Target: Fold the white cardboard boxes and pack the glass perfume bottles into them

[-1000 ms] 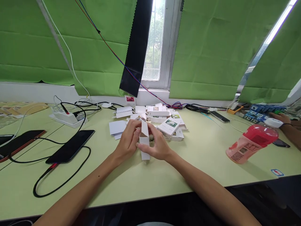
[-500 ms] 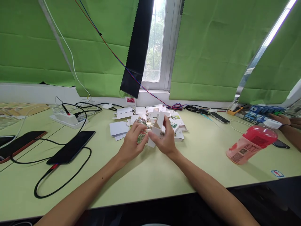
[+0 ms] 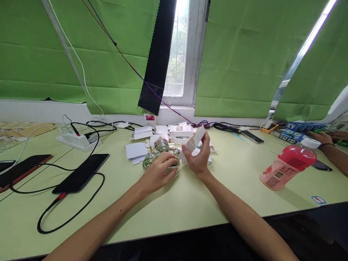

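My right hand (image 3: 199,158) holds a small white carton (image 3: 196,138) tilted up above the pale green table (image 3: 176,203). My left hand (image 3: 160,173) rests on the table with its fingertips on a small clear glass bottle (image 3: 174,158). Two more glass bottles (image 3: 150,160) stand just left of it, the rear one (image 3: 162,144) with a gold cap. Behind them lies a heap of small white cartons (image 3: 181,132) and flat white cards (image 3: 136,150).
Black phones (image 3: 81,173) with looping cables lie at the left, near a white power strip (image 3: 74,139). A tilted pink drink bottle (image 3: 288,164) is at the right. Another person's hand (image 3: 323,137) rests at the far right by blue boxes (image 3: 297,131).
The white carton, held by both hands a second ago, is now in my right hand alone and has moved up and right. My left hand dropped to the glass bottles, which are now uncovered.
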Demonstrator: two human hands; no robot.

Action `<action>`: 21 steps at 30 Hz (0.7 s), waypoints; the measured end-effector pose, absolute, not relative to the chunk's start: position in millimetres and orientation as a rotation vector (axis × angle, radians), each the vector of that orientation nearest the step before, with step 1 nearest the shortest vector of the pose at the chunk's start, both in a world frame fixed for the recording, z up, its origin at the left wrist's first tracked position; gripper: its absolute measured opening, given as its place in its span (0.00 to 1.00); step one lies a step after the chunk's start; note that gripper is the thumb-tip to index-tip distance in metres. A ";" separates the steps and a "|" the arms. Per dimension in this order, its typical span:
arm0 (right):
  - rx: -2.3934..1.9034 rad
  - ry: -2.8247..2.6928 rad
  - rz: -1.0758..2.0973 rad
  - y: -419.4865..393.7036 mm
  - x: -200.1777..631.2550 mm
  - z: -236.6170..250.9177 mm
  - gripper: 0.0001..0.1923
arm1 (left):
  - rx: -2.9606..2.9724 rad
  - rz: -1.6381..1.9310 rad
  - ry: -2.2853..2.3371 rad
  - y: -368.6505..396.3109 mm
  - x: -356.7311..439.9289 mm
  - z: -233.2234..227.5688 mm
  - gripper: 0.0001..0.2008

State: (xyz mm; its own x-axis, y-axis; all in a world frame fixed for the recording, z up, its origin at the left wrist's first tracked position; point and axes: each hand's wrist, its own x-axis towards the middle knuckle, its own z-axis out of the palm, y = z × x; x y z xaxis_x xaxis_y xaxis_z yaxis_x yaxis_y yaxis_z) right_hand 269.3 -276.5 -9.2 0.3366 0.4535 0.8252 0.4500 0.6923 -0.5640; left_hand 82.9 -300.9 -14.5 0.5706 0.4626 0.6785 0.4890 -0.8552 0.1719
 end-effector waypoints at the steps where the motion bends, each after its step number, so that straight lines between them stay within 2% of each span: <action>1: -0.870 -1.278 -0.007 -276.2 269.6 -9.3 0.42 | -2.747 -1.156 -0.837 -300.8 82.9 -14.8 0.06; 12: -0.885 -1.259 -0.104 -269.9 275.3 -11.1 0.43 | -2.865 -0.895 -1.027 -300.1 83.7 -24.2 0.06; 17: -0.912 -1.246 -0.128 -268.3 276.8 -10.8 0.44 | -2.909 -0.879 -1.005 -302.7 86.6 -27.0 0.04; 21: -0.924 -1.256 -0.141 -268.1 277.4 -11.3 0.44 | -2.850 -1.006 -0.900 -302.9 86.5 -23.9 0.05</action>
State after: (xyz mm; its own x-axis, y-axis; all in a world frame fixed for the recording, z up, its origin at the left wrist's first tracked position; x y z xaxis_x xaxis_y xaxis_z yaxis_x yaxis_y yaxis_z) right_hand 277.4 -268.1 -11.3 0.3517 0.3811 0.8550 0.5609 0.6455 -0.5185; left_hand 86.5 -302.9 -23.9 0.6338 0.5196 0.5730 0.5119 -0.8371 0.1930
